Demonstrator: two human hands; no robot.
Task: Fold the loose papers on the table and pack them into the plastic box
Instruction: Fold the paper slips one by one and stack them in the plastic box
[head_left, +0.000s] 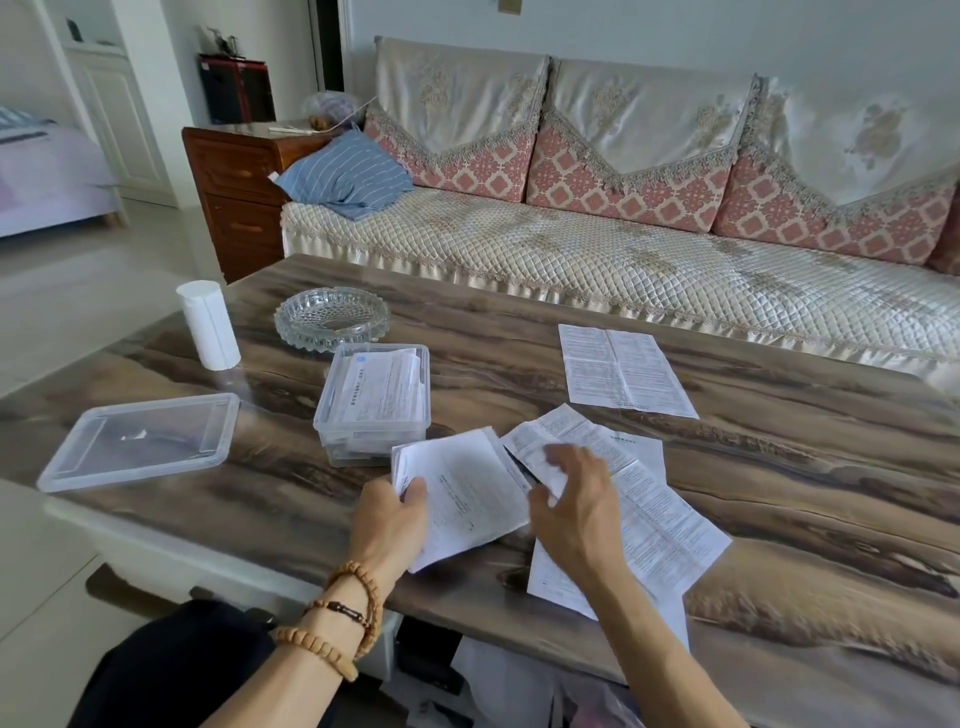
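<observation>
From the head camera, the plastic box (372, 402) is clear and rectangular, standing open near the table's (779, 467) middle with folded printed sheets (382, 387) already lying inside. Its clear lid (139, 440) lies flat, well apart at about nine o'clock from the box.

Just at five o'clock from the box, the left hand (396, 517) pinches the near-left corner of a folded white paper (462, 493) — thumb on top, fingers curled beneath. The right hand (574, 501) hovers beside it with fingers loosely spread, its blurred fingertips over another creased paper (660, 525); whether they touch it cannot be told. A further sheet's edge (556, 579) shows under that paper.

At two o'clock from the box one unfolded leaflet (623, 371) lies flat, apart from the rest.

All the papers carry dense small black print — too small to read.

Beyond the box, at eleven o'clock, sit one glass ashtray (332, 319) and one white paper roll (209, 325). The left wrist wears three strands of wooden beads (337, 618). A sofa (623, 239) stands behind the table.
</observation>
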